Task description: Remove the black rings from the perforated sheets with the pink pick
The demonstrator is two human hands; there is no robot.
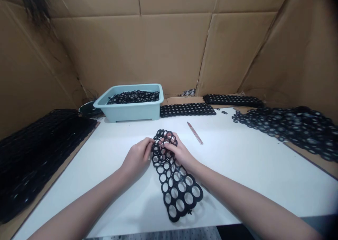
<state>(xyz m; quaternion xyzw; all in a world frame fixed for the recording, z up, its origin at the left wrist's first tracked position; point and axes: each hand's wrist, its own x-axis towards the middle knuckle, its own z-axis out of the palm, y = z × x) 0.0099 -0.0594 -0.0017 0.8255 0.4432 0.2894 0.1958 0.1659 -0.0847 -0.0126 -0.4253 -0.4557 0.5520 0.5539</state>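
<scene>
A black rubber sheet of joined rings hangs from my hands and lies along the white table, its lower end spread flat. Its upper end is bunched and folded. My left hand pinches the sheet's left side with fingers and thumb. My right hand grips the bunched part from the right, its fingers curled into the rings. Both hands are close together, and the fingers hide part of the sheet. A slim pinkish-brown stick lies on the table beyond my right hand, touching neither hand.
A pale blue plastic tub holds black rubber rings at the back. Large heaps of black ring sheets lie to the left and right. Flat black strips lie behind the table, before cardboard walls.
</scene>
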